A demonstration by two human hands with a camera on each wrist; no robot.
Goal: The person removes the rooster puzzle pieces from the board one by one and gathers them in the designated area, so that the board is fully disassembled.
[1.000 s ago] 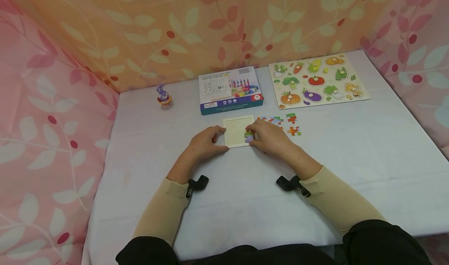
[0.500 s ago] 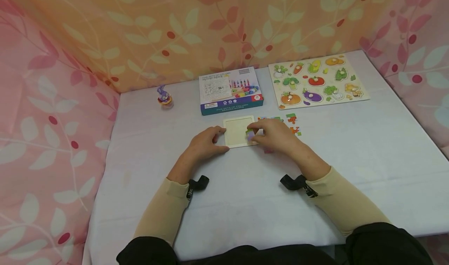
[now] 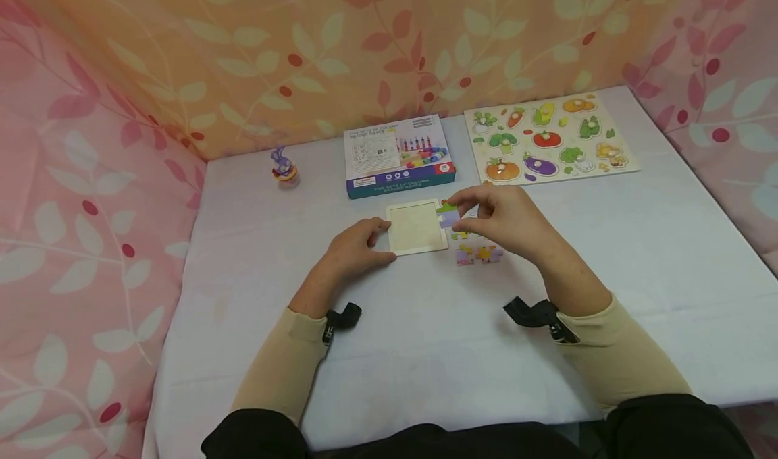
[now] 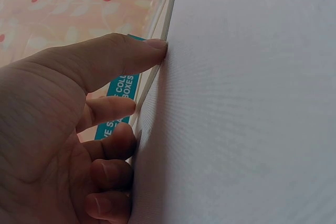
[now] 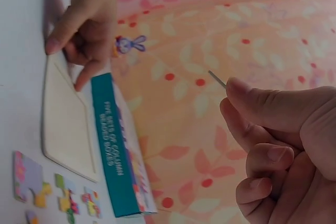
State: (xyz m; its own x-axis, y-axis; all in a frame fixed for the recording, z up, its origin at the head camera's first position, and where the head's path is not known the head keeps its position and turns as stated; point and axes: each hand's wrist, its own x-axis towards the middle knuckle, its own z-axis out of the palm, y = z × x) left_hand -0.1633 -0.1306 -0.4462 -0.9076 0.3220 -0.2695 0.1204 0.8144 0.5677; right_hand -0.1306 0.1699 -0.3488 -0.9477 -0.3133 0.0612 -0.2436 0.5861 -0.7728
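Observation:
My right hand pinches a green and purple jigsaw piece between thumb and fingertips, raised by the right edge of a shallow cream puzzle tray. In the right wrist view the piece is seen edge-on as a thin strip. With thumb and index finger, my left hand holds the tray at its left side; in the left wrist view the thumb touches the tray's edge. Inside the tray's rim is bare board. Beneath my right hand lie several loose jigsaw pieces, some of them hidden by it.
Behind the tray lies a boxed bead set. A vegetable puzzle board lies at the back right. A small purple rabbit figure stands at the back left. Patterned curtains enclose the white-covered table.
My right hand has lifted the green and purple piece out of the tray's right side and moved it right and up. My left hand and the tray have stayed put.

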